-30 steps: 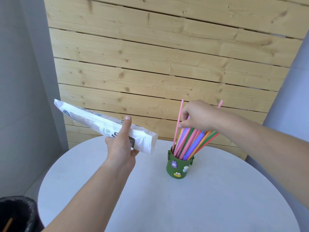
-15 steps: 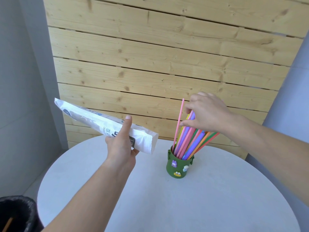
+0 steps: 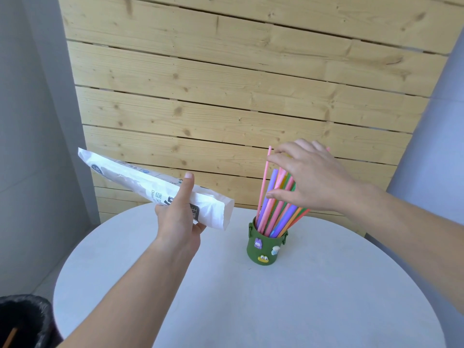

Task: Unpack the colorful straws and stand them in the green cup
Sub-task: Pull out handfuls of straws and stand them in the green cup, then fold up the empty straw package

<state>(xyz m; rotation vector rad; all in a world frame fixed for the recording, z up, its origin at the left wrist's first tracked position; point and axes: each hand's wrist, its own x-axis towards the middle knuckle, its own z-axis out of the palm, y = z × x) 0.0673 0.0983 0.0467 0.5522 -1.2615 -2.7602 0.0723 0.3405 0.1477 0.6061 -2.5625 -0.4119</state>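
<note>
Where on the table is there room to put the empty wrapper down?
The round table is bare nearly everywhere: the wide near part in front of the green cup, and the left side under the left hand holding the wrapper. It is crowded only around the cup, where the straws lean out under the right hand.

plain home corner (likely): round white table [image 3: 326, 297], pine-plank wall [image 3: 226, 84].

Head view, downward over table [image 3: 313, 310]
</note>
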